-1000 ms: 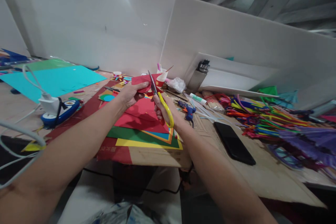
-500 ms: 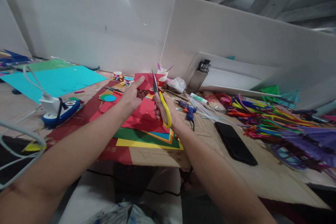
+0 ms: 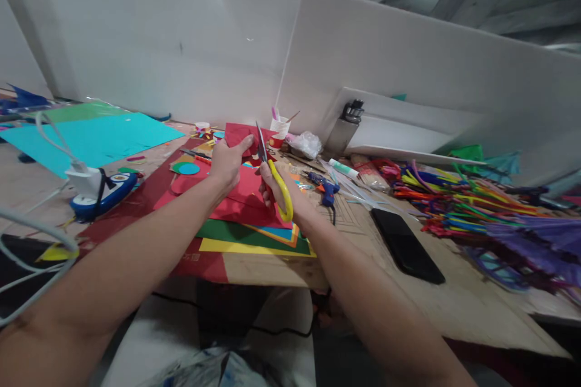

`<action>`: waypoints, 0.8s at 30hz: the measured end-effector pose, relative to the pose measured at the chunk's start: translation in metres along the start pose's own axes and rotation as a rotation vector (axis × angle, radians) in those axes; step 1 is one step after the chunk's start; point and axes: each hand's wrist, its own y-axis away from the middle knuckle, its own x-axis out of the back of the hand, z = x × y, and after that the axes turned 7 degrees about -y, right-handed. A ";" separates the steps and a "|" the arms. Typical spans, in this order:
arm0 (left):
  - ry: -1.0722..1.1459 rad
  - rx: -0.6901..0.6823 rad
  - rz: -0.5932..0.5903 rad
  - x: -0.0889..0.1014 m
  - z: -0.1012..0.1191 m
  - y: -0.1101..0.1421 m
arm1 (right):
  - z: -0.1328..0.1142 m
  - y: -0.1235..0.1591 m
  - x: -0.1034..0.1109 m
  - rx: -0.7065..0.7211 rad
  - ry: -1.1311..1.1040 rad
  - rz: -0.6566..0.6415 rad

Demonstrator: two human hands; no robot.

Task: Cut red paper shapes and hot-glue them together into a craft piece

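My left hand [image 3: 228, 160] pinches a piece of red paper [image 3: 236, 133] with the thumb on its near face. In my right hand [image 3: 271, 184] is a pair of scissors [image 3: 282, 190] with yellow handles, its blades pointing up and away from me. The blades stand at the right part of the red paper; whether they are parted is hard to make out. Below both hands lie red sheets [image 3: 231, 205], on top of green [image 3: 227, 233], blue, orange and yellow sheets. Blue and green paper circles [image 3: 187, 169] lie left of my left hand.
A paper cup [image 3: 279, 130] with sticks stands behind the hands. To the right are a blue glue gun [image 3: 328, 190], a glue stick [image 3: 344, 169], a black phone [image 3: 406, 246] and many coloured pipe cleaners [image 3: 472, 205]. A blue power strip [image 3: 104, 196] and cyan sheet [image 3: 100, 139] lie left.
Both hands have shifted slightly left, with the red paper and the scissors. More of the paper cup shows now. My left hand has turned a little and its fingers are more tucked.
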 end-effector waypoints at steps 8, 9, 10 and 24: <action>-0.050 -0.101 0.017 0.002 -0.003 0.000 | 0.002 -0.001 0.003 0.042 -0.010 0.000; -0.016 -0.064 -0.028 0.000 -0.001 0.004 | 0.004 -0.002 0.004 0.054 -0.016 0.012; 0.028 -0.011 -0.067 -0.002 0.001 0.009 | 0.006 -0.003 0.004 0.065 -0.023 0.022; 0.098 0.216 -0.162 -0.002 0.008 0.010 | 0.004 -0.001 0.009 0.082 -0.009 0.010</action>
